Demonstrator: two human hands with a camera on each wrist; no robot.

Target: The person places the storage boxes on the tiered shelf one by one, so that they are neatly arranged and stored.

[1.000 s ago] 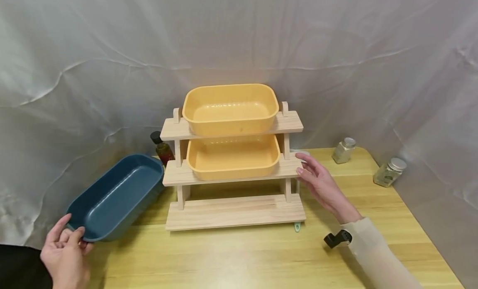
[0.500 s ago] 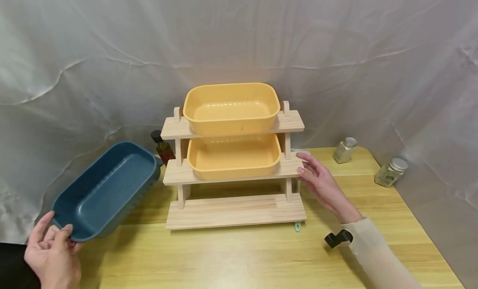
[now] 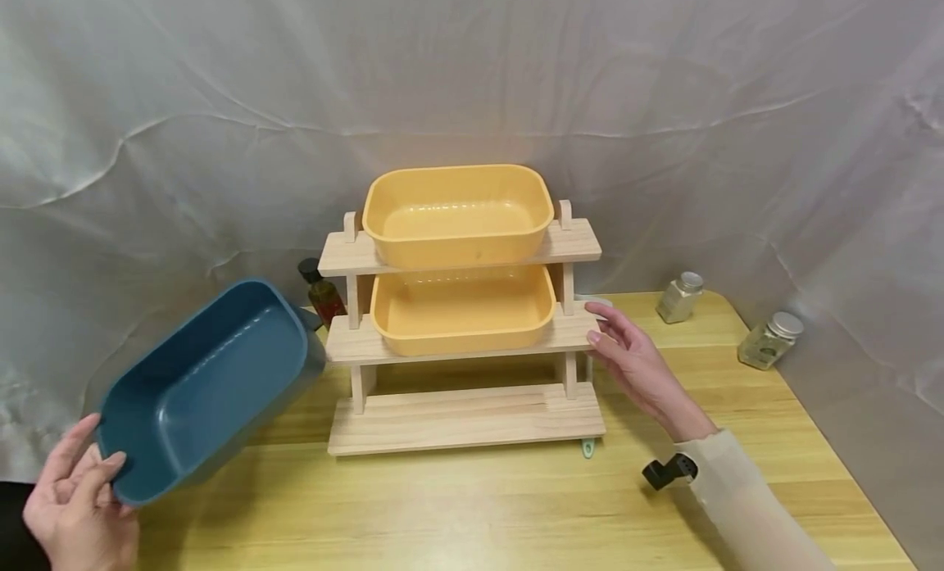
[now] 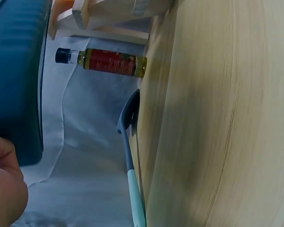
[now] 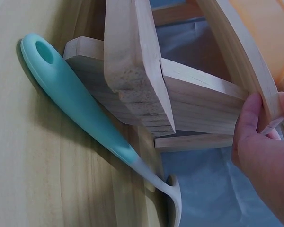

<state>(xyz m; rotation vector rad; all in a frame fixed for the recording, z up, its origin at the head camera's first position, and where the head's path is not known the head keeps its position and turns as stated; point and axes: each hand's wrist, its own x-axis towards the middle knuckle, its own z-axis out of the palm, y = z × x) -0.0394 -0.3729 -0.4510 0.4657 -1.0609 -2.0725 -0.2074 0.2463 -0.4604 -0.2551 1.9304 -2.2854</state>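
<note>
My left hand (image 3: 84, 497) grips the near corner of a deep blue rectangular bin (image 3: 206, 382), which is tilted and raised off the table at the left. In the left wrist view, the bin's wall (image 4: 16, 85) and my thumb (image 4: 2, 151) show. My right hand (image 3: 637, 374) holds the right end of the middle board of a three-tier wooden rack (image 3: 465, 423); the right wrist view shows fingers and thumb pinching that board (image 5: 262, 90). One yellow bin (image 3: 460, 253) sits on the top tier and another yellow bin (image 3: 465, 342) on the middle tier.
Left of the rack stands an oil bottle (image 4: 111, 62). Behind the blue bin lies a mint-handled ladle (image 4: 128, 151). Another mint-handled utensil (image 5: 80, 104) lies beside the rack's right end. Two glass jars, one nearer (image 3: 770, 340) and one farther (image 3: 680, 296), stand right. Grey cloth hangs behind.
My left hand has moved left, lifting and tilting the blue bin so its inside faces more to the front. The right hand, rack and yellow bins have stayed nearly still.
</note>
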